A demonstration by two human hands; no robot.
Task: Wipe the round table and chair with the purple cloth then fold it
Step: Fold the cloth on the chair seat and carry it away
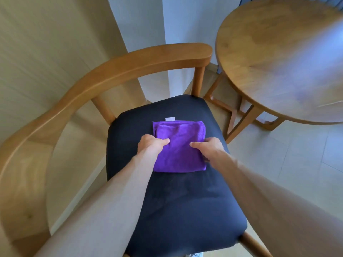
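Folding stage, by the look of it: purple cloth (179,145) is lying on the dark seat of the chair (167,197), already doubled into a rough square with a small pale tag sticking out at its far edge. Left hand (151,143) is resting at the cloth's left edge, thumb lying on top of the fabric, fingers curled down at the edge and apparently pinching it. Right hand (209,147) is sitting at the right edge the same way, thumb pointing inward over the cloth, fingers tucked at the side, gripping that edge as far as can be told. Fingertips themselves are hidden under the hands, so how deep the grip goes is not clear.

Round worktop (282,58) is standing just beside the chair on the right, wooden, nothing seen on it in this view; its right part is blurred.

Handling guess: cloth is looking light, soft and limp, microfibre type, so it is likely sagging if lifted by one point. Layers are probably sliding on each other and shifting on the seat fabric. Best hold seems to be the two side edges or corners, pinching all layers together, keeping the stack flat on the seat while bringing one half over. Nothing fragile here. Wiping seems done, judging from the neat fold.
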